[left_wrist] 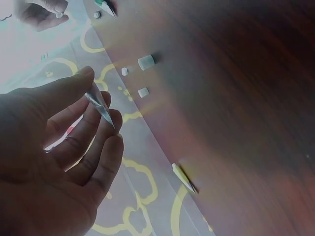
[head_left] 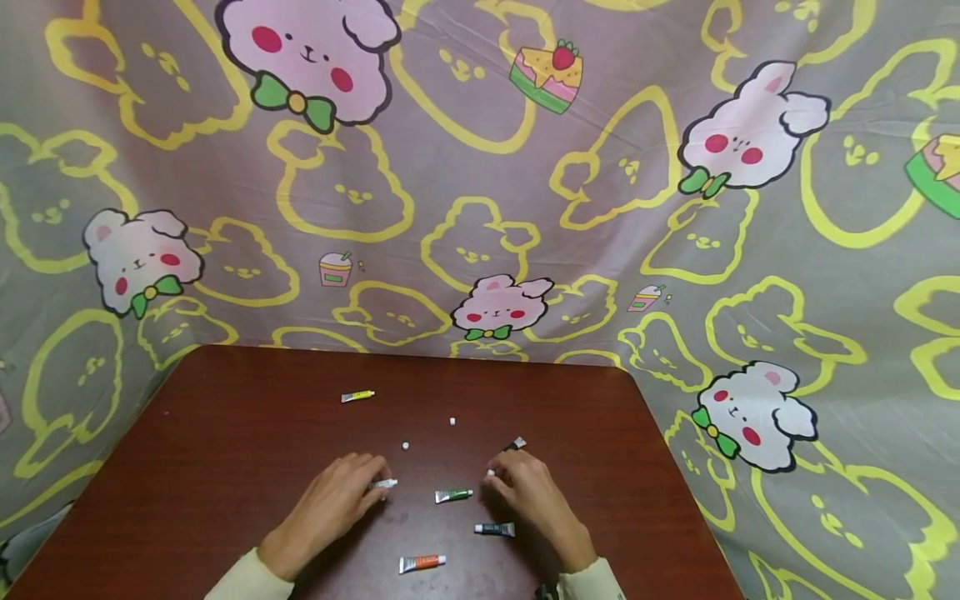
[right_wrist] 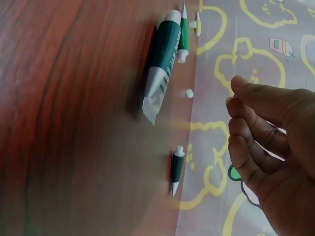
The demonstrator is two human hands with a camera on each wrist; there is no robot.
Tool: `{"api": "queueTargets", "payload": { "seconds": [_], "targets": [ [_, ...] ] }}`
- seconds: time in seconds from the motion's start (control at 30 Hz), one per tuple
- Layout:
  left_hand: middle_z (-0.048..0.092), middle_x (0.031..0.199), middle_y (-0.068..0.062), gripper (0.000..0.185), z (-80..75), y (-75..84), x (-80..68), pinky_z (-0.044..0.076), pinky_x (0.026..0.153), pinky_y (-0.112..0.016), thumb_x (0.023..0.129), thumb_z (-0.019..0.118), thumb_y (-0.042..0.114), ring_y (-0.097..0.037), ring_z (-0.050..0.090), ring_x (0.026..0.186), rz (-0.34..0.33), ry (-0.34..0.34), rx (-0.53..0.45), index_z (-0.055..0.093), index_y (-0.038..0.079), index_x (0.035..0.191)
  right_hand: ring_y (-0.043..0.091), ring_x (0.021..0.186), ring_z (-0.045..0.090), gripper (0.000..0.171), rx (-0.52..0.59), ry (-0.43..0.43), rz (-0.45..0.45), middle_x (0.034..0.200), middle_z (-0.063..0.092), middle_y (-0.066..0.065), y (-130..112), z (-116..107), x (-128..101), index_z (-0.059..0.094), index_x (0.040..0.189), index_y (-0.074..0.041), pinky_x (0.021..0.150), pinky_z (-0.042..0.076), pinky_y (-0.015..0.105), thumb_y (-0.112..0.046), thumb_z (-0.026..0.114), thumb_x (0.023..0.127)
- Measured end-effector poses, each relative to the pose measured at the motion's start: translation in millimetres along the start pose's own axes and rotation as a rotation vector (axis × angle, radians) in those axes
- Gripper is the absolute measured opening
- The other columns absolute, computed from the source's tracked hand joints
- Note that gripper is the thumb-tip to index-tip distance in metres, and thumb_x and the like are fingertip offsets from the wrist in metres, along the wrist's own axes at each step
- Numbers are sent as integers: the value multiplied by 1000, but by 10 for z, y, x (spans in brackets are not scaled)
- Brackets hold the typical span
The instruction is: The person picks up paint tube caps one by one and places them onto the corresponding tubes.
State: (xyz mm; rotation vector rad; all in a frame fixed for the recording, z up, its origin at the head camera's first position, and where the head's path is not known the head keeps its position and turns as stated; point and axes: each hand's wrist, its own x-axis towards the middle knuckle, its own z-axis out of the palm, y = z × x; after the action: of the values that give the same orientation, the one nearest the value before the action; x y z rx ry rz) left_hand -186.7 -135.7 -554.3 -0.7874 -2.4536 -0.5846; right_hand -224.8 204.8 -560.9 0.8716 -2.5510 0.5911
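Just nearer than the green tube (head_left: pixel 453 496), my left hand (head_left: pixel 333 504) pinches a small silver tube (head_left: pixel 384 483) low over the surface (head_left: pixel 225 433); my right hand (head_left: pixel 528 492), fingers curled, seems to pinch a white cap (head_left: pixel 491 473), so I would keep both steady.

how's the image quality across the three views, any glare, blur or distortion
Head view: evenly lit and sharp, with wide-angle bending at the table edges. Left wrist view: washed out, hazy glare at upper left, left hand close and soft, the silver tube it pinches still readable. Right wrist view: clearer; dark green tube fairly sharp, right hand large and slightly soft.
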Motion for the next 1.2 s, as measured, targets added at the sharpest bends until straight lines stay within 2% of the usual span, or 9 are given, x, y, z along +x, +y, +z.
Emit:
{"api": "queueTargets", "payload": {
  "seconds": [0.27, 0.7, 0.93, 1.2],
  "targets": [
    [65, 82, 11, 29, 4, 34, 28, 49, 66, -31, 82, 95, 17, -5, 53, 75, -15, -30, -28, 68, 20, 92, 10, 78, 64, 20, -11, 18, -48, 86, 73, -1, -53, 27, 29, 76, 92, -12, 69, 53, 24, -11, 93, 83],
    [66, 83, 10, 27, 24, 63, 30, 50, 66, -30, 83, 94, 17, -6, 54, 75, 8, -26, -44, 68, 18, 94, 9, 78, 67, 19, 14, 11, -86, 85, 74, -3, -159, 83, 78, 76, 92, -12, 71, 54, 24, -13, 93, 83],
    [64, 81, 10, 31, 53, 56, 29, 48, 63, -28, 80, 95, 16, -5, 52, 73, 37, 4, -43, 67, 18, 92, 9, 79, 68, 18, 32, -19, -65, 86, 75, -2, -218, 91, 85, 76, 93, -11, 70, 55, 23, -12, 91, 84],
    [64, 82, 9, 29, 64, 65, 43, 48, 63, -28, 82, 95, 16, -5, 51, 73, 46, -12, -57, 68, 18, 93, 8, 80, 67, 16, 53, -51, -58, 87, 76, -2, -286, 100, 100, 77, 93, -11, 72, 55, 23, -13, 91, 86]
  ]
}}
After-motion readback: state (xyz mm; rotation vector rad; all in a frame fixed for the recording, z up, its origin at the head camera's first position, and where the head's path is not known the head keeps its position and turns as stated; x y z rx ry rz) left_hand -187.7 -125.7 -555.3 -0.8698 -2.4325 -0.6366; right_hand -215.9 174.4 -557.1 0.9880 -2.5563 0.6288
